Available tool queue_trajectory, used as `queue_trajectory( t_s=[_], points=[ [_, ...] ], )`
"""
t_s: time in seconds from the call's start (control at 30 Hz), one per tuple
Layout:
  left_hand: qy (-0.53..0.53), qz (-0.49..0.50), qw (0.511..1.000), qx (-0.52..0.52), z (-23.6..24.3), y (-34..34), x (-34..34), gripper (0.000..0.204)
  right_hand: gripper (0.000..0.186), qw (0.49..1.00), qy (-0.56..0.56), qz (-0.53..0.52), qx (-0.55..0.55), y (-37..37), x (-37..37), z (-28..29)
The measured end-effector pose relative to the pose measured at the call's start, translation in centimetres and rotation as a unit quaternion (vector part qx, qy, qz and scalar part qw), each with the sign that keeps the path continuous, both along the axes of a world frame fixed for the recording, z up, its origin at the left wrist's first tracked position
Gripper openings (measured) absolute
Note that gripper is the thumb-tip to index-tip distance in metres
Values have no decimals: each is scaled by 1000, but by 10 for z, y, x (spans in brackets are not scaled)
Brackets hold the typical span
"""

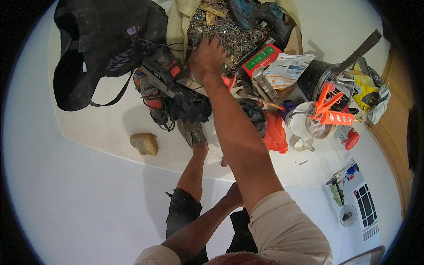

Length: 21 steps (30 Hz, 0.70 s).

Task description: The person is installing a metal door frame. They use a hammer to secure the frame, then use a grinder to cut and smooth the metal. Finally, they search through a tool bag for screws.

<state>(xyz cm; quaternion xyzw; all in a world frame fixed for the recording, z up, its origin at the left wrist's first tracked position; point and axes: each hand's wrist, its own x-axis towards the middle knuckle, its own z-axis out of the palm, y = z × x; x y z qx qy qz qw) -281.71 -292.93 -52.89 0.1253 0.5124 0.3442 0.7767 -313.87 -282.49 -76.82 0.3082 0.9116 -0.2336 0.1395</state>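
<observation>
My right hand (207, 57) reaches over a heap of loose screws and small metal parts (238, 37) spread on a pale cloth bag (177, 26). Its fingers look parted at the heap's near left edge, and nothing shows in them. A black and red battery (161, 66) lies just left of that wrist, beside an orange and black power tool (152, 97). Lower down, my left hand (234, 194) rests near my knee, partly covered by my right arm. The fingers of that hand are hidden.
A black fabric bag (119, 39) lies at far left. A yellowish stone (144, 144) sits near my foot. On the right are a red and green box (261, 58), an orange caulking gun (333, 115), a dark bucket (311, 77) and a red plastic bag (275, 132).
</observation>
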Motion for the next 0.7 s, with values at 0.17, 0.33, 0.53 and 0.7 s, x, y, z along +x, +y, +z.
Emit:
queue_trajectory(
  t_s=[0.17, 0.33, 0.53, 0.7],
  points=[
    [-53, 162, 985, -13, 0, 4, 9, 53, 35, 996, 73, 24, -48, -35, 11, 28],
    [26, 12, 999, 13, -10, -3, 25, 51, 24, 988, 30, 41, -145, 0, 5, 33],
    [-92, 236, 967, -29, -13, -7, 37, 50, 39, 989, 100, -81, 68, 58, -7, -5],
    [55, -48, 996, 48, -5, 0, 24, 52, 49, 989, 94, -112, -36, 29, -13, -21]
  ],
)
